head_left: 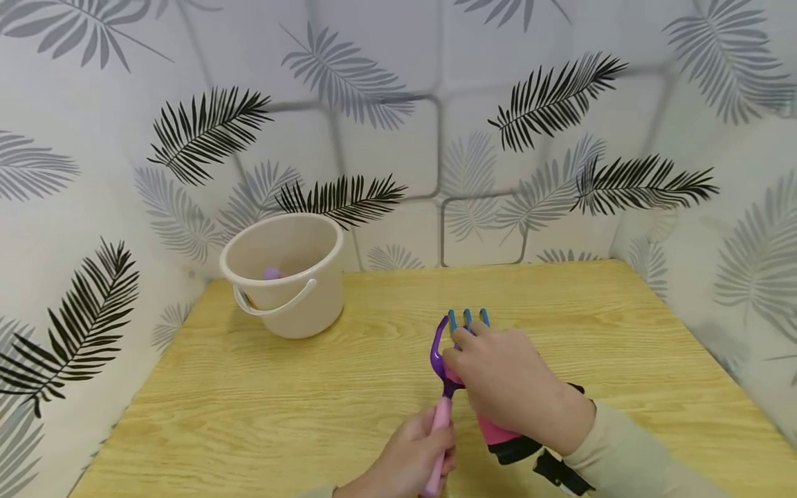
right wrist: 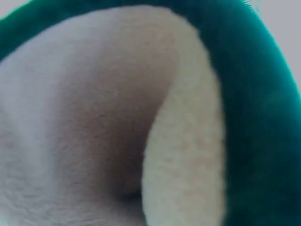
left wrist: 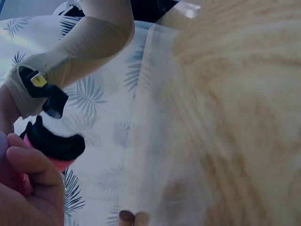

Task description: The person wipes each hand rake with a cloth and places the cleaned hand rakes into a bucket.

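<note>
My left hand (head_left: 414, 449) grips the pink handle of a purple toy garden fork (head_left: 438, 353), its curved prong pointing away from me. Against the head of this fork, my right hand (head_left: 507, 377) curls its fingers over a pink thing with a black edge (head_left: 498, 434), which hangs below the wrist. Its middle is hidden under the hand. Three blue prongs (head_left: 468, 317) stick out past the right fingertips. From the left wrist, the black edge (left wrist: 59, 145) shows beyond my curled left fingers (left wrist: 35, 167). Close to the right wrist camera, a fuzzy dark rim (right wrist: 254, 117) surrounds a pale hollow.
A cream bucket (head_left: 305, 304) with a white handle stands at the back left of the wooden table (head_left: 280, 408). Inside it a small purple thing (head_left: 272, 274) shows. Walls covered in leaf patterns (head_left: 386, 145) enclose the table at the back and sides.
</note>
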`<state>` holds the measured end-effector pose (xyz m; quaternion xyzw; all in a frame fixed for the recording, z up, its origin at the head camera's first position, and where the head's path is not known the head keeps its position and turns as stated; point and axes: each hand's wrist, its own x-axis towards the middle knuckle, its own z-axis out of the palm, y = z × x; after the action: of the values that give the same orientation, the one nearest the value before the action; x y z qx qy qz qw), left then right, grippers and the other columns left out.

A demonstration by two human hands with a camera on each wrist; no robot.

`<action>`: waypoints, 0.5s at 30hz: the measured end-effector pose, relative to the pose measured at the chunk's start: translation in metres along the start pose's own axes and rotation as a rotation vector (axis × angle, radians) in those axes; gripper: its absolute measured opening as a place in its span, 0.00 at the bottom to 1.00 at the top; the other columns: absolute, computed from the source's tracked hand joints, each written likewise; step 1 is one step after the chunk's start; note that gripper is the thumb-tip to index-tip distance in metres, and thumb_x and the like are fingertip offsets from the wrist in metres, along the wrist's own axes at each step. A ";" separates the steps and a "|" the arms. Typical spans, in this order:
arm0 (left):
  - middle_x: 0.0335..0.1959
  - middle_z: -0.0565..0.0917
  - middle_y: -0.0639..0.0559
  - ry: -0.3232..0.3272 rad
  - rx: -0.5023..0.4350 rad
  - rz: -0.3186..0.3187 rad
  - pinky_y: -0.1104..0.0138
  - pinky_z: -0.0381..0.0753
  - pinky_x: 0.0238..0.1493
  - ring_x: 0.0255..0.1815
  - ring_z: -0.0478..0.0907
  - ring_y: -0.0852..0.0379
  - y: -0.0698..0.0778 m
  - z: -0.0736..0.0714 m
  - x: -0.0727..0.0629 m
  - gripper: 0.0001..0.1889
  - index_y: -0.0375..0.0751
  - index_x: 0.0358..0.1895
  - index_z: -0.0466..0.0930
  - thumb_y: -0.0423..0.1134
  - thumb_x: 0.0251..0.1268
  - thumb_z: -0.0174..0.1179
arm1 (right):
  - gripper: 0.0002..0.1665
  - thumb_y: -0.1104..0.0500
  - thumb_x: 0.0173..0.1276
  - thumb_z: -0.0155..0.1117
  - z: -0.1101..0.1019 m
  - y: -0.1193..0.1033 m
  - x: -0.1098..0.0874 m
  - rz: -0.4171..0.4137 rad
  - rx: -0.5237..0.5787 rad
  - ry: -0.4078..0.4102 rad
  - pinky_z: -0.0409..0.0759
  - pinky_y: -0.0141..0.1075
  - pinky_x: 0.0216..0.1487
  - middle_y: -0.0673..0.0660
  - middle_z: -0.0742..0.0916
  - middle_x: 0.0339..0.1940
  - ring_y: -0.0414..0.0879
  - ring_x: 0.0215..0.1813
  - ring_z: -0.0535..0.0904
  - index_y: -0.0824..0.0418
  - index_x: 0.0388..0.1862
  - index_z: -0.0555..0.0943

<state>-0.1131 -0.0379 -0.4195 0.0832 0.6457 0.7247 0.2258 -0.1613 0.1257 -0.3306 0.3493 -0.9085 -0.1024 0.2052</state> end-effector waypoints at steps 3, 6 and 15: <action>0.17 0.70 0.52 -0.003 -0.003 -0.024 0.73 0.66 0.15 0.13 0.63 0.60 -0.003 0.003 -0.001 0.02 0.40 0.35 0.67 0.33 0.67 0.51 | 0.14 0.56 0.46 0.78 0.001 -0.005 0.003 -0.019 0.012 0.041 0.72 0.36 0.14 0.50 0.83 0.32 0.46 0.34 0.77 0.48 0.33 0.85; 0.17 0.70 0.52 0.019 -0.009 -0.029 0.74 0.66 0.14 0.12 0.63 0.60 -0.003 0.001 -0.002 0.02 0.39 0.36 0.69 0.33 0.66 0.51 | 0.11 0.58 0.49 0.76 0.004 -0.007 0.004 -0.009 0.026 0.042 0.74 0.36 0.16 0.51 0.82 0.31 0.46 0.33 0.77 0.49 0.33 0.85; 0.17 0.70 0.53 0.033 -0.092 -0.003 0.74 0.64 0.12 0.13 0.63 0.62 -0.003 -0.010 -0.004 0.02 0.38 0.39 0.67 0.31 0.67 0.50 | 0.04 0.57 0.56 0.72 0.007 -0.001 -0.002 0.034 0.039 -0.049 0.70 0.33 0.16 0.49 0.83 0.28 0.45 0.29 0.77 0.49 0.30 0.85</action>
<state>-0.1133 -0.0480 -0.4231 0.0600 0.6155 0.7545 0.2197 -0.1628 0.1269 -0.3381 0.3351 -0.9209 -0.0897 0.1776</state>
